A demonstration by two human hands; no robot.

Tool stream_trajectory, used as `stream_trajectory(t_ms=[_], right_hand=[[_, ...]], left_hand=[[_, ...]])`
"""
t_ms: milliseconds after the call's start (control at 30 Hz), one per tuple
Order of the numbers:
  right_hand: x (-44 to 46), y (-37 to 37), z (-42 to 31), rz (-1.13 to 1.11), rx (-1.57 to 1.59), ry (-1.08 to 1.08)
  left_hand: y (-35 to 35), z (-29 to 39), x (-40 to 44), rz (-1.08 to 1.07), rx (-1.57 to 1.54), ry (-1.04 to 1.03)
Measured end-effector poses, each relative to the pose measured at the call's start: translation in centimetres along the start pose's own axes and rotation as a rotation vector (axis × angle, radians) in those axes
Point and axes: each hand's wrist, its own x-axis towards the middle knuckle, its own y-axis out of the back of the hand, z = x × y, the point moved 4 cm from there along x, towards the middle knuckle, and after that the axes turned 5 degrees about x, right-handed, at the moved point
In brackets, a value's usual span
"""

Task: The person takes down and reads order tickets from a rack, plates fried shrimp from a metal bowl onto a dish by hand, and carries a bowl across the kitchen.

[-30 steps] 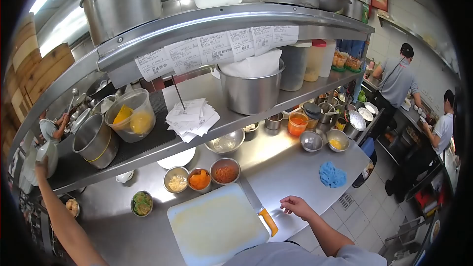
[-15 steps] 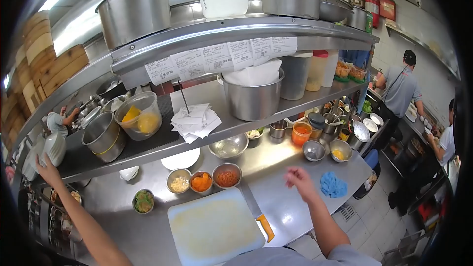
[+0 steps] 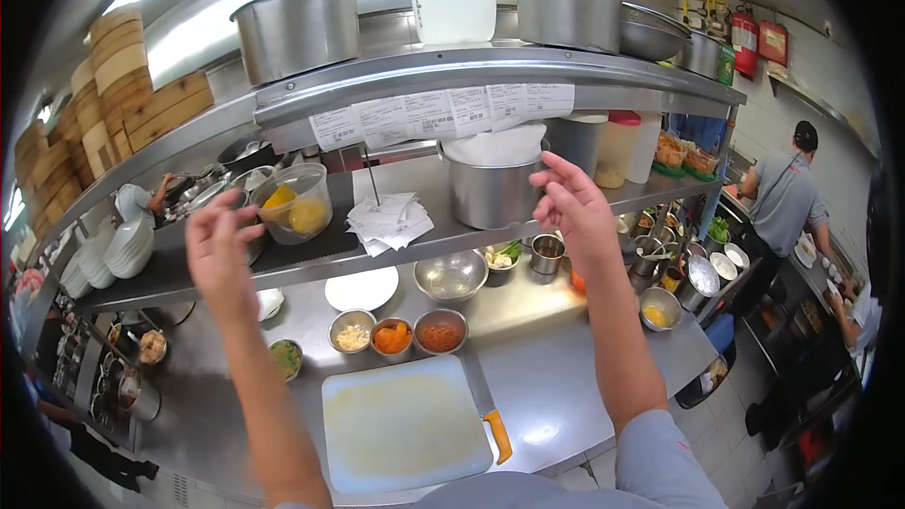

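Both my hands are raised in front of the steel shelf. My left hand (image 3: 222,250), slightly blurred, has its fingers loosely bent and apart, with nothing seen in them. It is nearest the clear plastic tub (image 3: 311,190) holding yellow pieces, and partly covers a steel pot behind it. My right hand (image 3: 573,198) has its fingers apart and holds nothing. Behind it stands a steel pot (image 3: 485,190) with white paper or cloth inside. Below lie a white cutting board (image 3: 405,426) and a knife (image 3: 497,434) with a yellow handle along the board's right edge.
Steel bowls of chopped food (image 3: 440,332) line the board's far side, near a white plate (image 3: 362,289). White bowls (image 3: 132,247) are stacked on the shelf's left. Paper slips (image 3: 388,221) sit on a spike. A co-worker (image 3: 792,188) stands at the right-hand counter.
My left hand has moved right, away from the stacked white bowls. My right hand has risen from over the counter to shelf height. The blue cloth is now hidden. The view has shifted slightly.
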Motion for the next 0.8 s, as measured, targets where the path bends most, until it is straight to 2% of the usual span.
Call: stream_trajectory(t_ms=[33,100,133,200,267,333,433,633,700,767,800], right_hand=[[0.2,-0.6,0.1,-0.009,0.006,-0.002],[0.4,-1.5,-0.4,-0.073,-0.293,0.114],[0.9,-1.4,-0.2,-0.098,-0.349,0.218],[1.7,-0.6,-0.4,-0.100,-0.357,0.211],[2.0,-0.4,-0.9,-0.101,-0.365,0.207],[2.0,-0.3,-1.6,-0.049,-0.203,0.128],[2.1,1.1,-1.3,-0.043,-0.145,0.131],[1.4,5.4,3.6,0.036,-0.219,0.145],[1.5,7.0,5.1,0.116,-0.619,0.318],[1.2,7.4,6.4,0.132,-0.656,0.351],[1.1,7.4,6.7,0.111,-0.786,0.462]], left_hand=[[-1.8,-0.6,-0.4,-0.034,-0.039,0.040],[-4.7,-1.7,-1.0,-0.040,-0.082,0.153],[-6.0,-1.4,-1.3,-0.035,-0.075,0.150],[-8.5,-1.3,-1.8,-0.026,-0.159,0.266],[-10.1,-1.5,-1.6,-0.011,-0.157,0.246],[-11.3,-1.5,-1.2,-0.003,-0.152,0.224],[-11.4,-2.7,-0.2,0.066,-0.165,0.190],[-10.6,-3.5,0.9,0.096,-0.097,0.202],[-10.7,-3.4,0.9,0.083,-0.084,0.212],[-10.9,-3.5,0.9,0.085,-0.084,0.214],[-11.0,-3.6,0.8,0.092,-0.077,0.219]])
